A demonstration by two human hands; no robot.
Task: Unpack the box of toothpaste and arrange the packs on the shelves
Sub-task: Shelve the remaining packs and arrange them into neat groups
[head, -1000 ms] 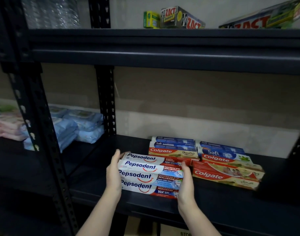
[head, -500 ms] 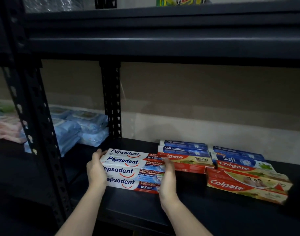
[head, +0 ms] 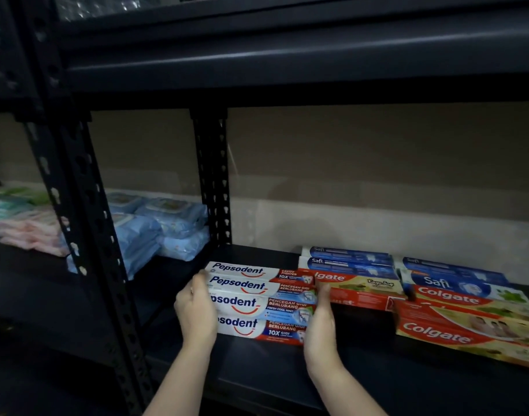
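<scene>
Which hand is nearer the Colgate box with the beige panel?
Right. The right hand sits at the Pepsodent boxes' right ends, right beside that Colgate box; the left hand is at their far left ends.

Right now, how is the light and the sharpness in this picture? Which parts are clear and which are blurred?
Head view: dim overall; the Pepsodent boxes between the left hand and right hand are lit and readable; the wipes packs at left are soft and blurred; the upper shelf is dark with a faint sheen; the upright posts lean from wide-angle distortion.
</scene>
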